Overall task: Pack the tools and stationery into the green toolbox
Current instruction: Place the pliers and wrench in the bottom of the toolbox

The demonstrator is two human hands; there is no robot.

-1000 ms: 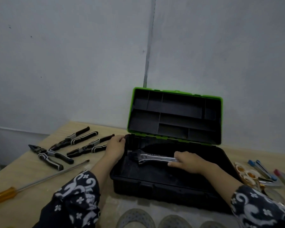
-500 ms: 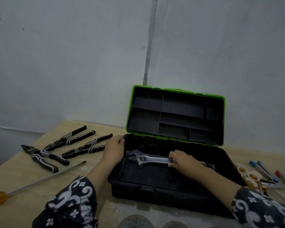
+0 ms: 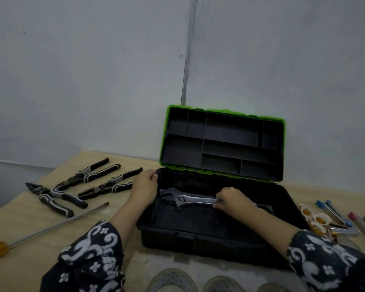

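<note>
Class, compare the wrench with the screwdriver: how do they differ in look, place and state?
The wrench lies inside the toolbox; the screwdriver lies on the table left of it. The wrench is gripped at its handle by the right hand; no hand touches the screwdriver. The wrench is all silver metal with a broad jawed head; the screwdriver has a thin shaft and an orange handle. Both are long metal tools.

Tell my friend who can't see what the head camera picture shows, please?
A person's right hand holds a silver wrench inside an open green toolbox while the left hand grips its left rim. Three pliers and a screwdriver lie on the table to the left; pens lie to the right.
</note>
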